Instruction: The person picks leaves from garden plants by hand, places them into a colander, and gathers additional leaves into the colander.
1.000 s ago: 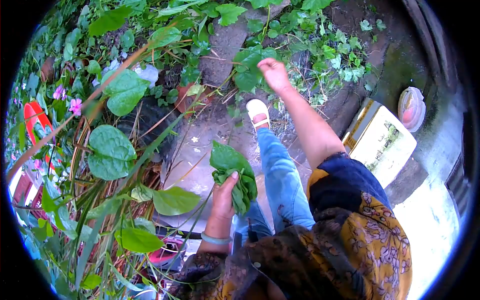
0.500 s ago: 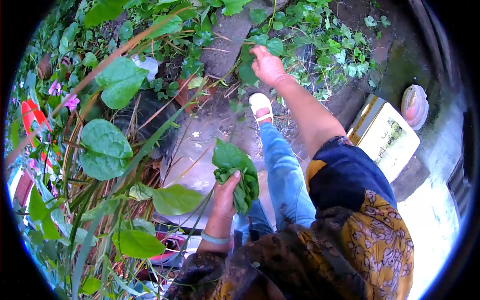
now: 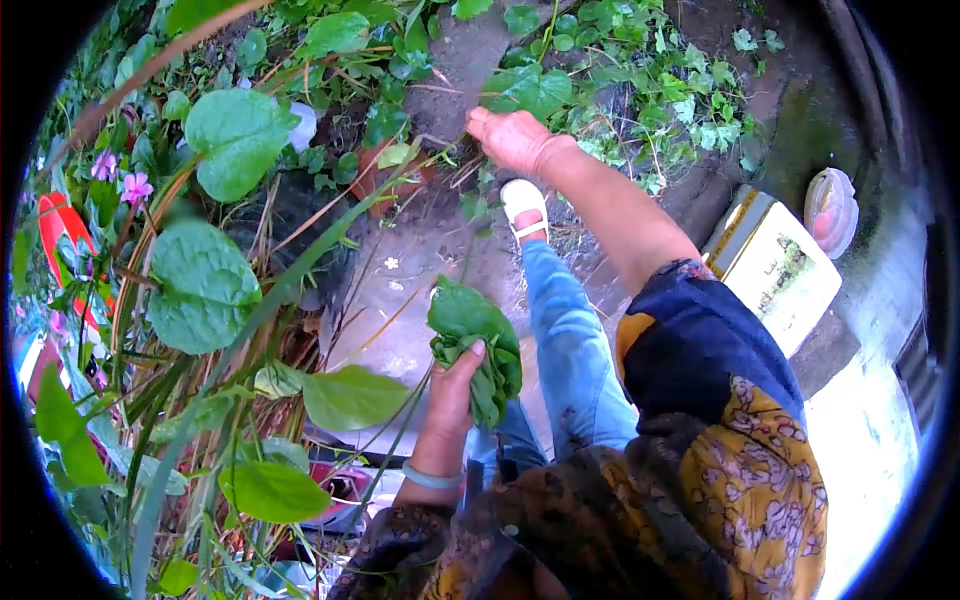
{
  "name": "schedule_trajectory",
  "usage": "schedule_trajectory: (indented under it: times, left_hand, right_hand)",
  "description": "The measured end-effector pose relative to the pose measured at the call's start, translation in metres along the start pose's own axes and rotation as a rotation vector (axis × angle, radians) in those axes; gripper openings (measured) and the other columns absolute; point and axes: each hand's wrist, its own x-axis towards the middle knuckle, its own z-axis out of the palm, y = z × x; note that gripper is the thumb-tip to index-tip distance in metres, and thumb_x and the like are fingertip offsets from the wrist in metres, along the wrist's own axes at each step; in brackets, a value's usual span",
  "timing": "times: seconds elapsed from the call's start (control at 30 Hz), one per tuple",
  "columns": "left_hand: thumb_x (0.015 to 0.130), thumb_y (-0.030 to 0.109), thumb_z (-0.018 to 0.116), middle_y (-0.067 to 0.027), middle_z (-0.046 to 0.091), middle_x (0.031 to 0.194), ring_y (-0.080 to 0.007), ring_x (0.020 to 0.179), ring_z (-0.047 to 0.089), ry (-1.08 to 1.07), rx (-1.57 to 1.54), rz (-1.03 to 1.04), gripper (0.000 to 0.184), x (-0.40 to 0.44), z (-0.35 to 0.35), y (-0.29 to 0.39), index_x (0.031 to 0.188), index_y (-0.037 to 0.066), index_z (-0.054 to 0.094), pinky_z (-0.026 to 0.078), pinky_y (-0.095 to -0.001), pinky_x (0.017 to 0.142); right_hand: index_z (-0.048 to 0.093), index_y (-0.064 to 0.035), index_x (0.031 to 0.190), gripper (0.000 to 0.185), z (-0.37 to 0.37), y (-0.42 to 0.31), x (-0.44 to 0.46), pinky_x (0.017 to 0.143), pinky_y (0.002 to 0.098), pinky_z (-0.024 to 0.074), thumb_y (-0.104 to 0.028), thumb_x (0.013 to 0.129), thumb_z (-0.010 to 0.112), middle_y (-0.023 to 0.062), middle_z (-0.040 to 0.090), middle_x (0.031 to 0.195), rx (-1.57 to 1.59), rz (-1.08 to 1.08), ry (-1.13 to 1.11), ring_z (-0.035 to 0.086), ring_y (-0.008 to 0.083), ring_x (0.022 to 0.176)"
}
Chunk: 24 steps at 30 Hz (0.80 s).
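A thick bunch of green leaves point(image 3: 470, 320) is clasped in my left hand point(image 3: 455, 395), with the thumb across the front of the stack. Further forward, my right hand point(image 3: 515, 140) stretches out over the ground, its fingers pressed together at a thin vine stem point(image 3: 430, 163). Whether the fingertips hold that stem or something else is hidden. Just above this hand, broad green leaves point(image 3: 530, 90) grow on a vine.
Large heart-shaped leaves point(image 3: 205, 285) and long grass stalks fill the left side, close to the camera. A broken terracotta pot point(image 3: 385, 175) stands among plants ahead. To the right are a white box point(image 3: 780, 265) and a pinkish scalloped dish point(image 3: 830, 213). My white shoe point(image 3: 523, 207) is below my right hand.
My right hand has moved left and slightly toward me, away from the broad vine leaves, which show more fully now. My left hand keeps its hold on the leaf bunch, almost unmoved.
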Motion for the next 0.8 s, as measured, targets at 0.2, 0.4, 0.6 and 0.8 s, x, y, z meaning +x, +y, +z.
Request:
schedule_trajectory:
  times: [0.2,0.4,0.6,0.8]
  left_hand:
    - [0.083,0.011,0.059,-0.0061,0.060,0.101,-0.0169,0.088,0.059,0.007,-0.036,-0.004,0.030,-0.001,-0.006,-0.002,0.112,0.003,0.054,0.049,-0.0312,0.077]
    - [0.084,0.011,0.059,-0.0068,0.060,0.103,-0.0173,0.090,0.059,-0.004,-0.030,-0.033,0.031,0.000,-0.009,-0.010,0.113,0.003,0.054,0.048,-0.0312,0.079]
    - [0.084,0.010,0.058,-0.0065,0.060,0.103,-0.0169,0.091,0.059,-0.016,-0.022,-0.047,0.030,0.001,-0.012,-0.012,0.113,0.003,0.054,0.049,-0.0309,0.079]
    - [0.084,0.010,0.058,-0.0062,0.061,0.102,-0.0169,0.089,0.060,-0.019,-0.018,-0.054,0.029,-0.003,-0.011,-0.010,0.113,0.004,0.054,0.049,-0.0305,0.078]
  right_hand:
    - [0.055,-0.0072,0.100,0.021,-0.007,0.001,-0.007,0.076,0.0387,0.0496,-0.011,0.080,0.050,0.0132,0.056,0.102,0.208,0.310,0.363,0.059,0.0320,0.087]
    - [0.060,-0.0076,0.095,0.018,-0.016,0.044,0.026,0.080,0.0351,0.0477,-0.013,0.080,0.052,0.0139,0.063,0.090,0.606,0.565,0.619,0.061,0.0292,0.085]
    - [0.066,-0.0059,0.090,0.026,0.003,0.100,0.029,0.086,0.0367,0.0448,-0.024,0.079,0.051,0.0160,0.062,0.102,0.481,0.674,0.094,0.058,0.0325,0.098]
    - [0.065,-0.0056,0.098,0.038,-0.013,0.042,0.018,0.088,0.0363,0.0422,-0.037,0.081,0.052,0.0183,0.062,0.102,0.205,0.530,-0.364,0.057,0.0324,0.096]
